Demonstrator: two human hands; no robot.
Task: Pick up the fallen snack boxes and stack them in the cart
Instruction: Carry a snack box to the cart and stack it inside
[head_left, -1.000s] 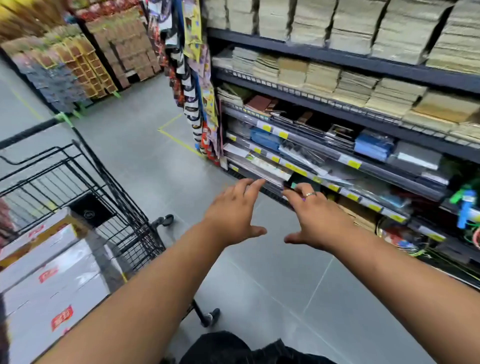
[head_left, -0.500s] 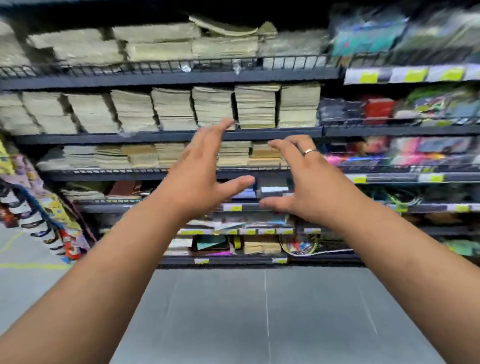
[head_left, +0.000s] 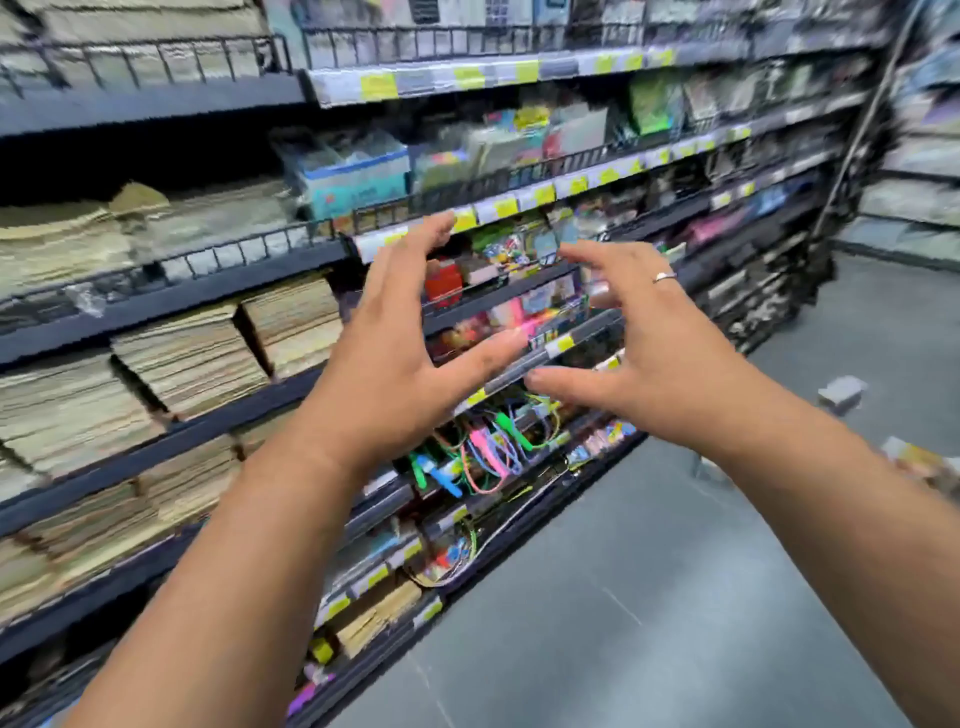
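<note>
My left hand (head_left: 395, 358) and my right hand (head_left: 644, 353) are stretched out in front of me at mid frame, palms facing each other, fingers spread, both empty. A ring shows on my right hand. On the grey floor at the right lie blurred boxes: a pale one (head_left: 841, 391) farther off and a yellowish one (head_left: 914, 462) at the frame edge beyond my right forearm. The cart is out of view.
A dark store shelf unit (head_left: 171, 441) runs along the left and centre, holding stacks of tan paper goods, coloured stationery and cords. Grey tiled floor (head_left: 649, 597) opens to the lower right. More shelving (head_left: 914, 156) stands at the far right.
The view has swung right, away from the cart and along the shelves; floor with boxes now shows at right. Both hands stay raised, open and empty.
</note>
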